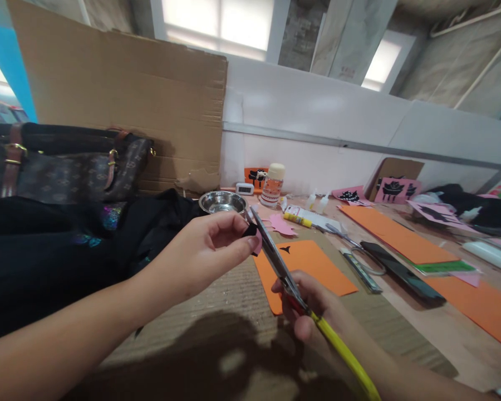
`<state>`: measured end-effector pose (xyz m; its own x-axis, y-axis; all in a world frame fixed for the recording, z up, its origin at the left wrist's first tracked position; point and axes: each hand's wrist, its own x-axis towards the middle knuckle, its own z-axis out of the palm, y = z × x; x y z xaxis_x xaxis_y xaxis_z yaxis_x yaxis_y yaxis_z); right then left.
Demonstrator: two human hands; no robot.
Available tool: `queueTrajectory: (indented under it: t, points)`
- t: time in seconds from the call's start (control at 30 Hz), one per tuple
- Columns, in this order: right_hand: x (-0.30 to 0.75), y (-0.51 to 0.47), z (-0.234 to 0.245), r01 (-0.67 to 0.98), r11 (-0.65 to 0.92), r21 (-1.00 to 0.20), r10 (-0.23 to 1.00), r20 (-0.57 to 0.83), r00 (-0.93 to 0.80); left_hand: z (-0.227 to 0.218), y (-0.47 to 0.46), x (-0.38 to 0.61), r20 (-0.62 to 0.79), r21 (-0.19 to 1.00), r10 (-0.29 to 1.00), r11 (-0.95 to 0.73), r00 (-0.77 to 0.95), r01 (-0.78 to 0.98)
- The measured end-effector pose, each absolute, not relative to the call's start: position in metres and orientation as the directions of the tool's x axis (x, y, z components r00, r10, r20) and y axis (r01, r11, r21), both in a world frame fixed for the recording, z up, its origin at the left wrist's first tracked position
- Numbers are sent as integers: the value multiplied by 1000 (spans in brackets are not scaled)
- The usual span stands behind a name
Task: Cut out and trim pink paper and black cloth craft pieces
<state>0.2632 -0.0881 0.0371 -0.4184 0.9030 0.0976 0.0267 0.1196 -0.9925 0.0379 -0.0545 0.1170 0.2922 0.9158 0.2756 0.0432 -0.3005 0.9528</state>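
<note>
My left hand (209,250) pinches a small black paper scrap (251,229) between thumb and fingers, held up over the table. My right hand (317,312) grips a pair of scissors (275,256) with yellow and red handles. The blades point up and left, their tips at the black scrap. Under the scissors lies an orange paper sheet (313,267) with a small black cut-out shape (285,249) on it.
A steel bowl (222,201), a glue bottle (273,184), a glue stick (297,218), a second pair of scissors (350,242), a black phone (404,270) and more orange sheets (396,236) lie to the right. A handbag (67,167) and cardboard (121,89) stand at left.
</note>
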Motion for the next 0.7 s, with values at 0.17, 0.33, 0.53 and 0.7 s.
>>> queueTrajectory:
  t: [0.17, 0.33, 0.53, 0.7]
  points:
    - [264, -89, 38, -1, 104, -995, 900, 94, -425, 117, -54, 36, 285, 947, 911, -315, 298, 56]
    - [263, -89, 39, 12, 103, -995, 898, 88, -431, 116, -54, 34, 287, 945, 909, -320, 302, 66]
    - [263, -88, 38, 40, 128, -991, 896, 98, -432, 117, -52, 36, 282, 947, 913, -314, 296, 69]
    - [265, -88, 36, 31, 121, -992, 896, 96, -433, 117, -52, 36, 281, 950, 912, -309, 299, 49]
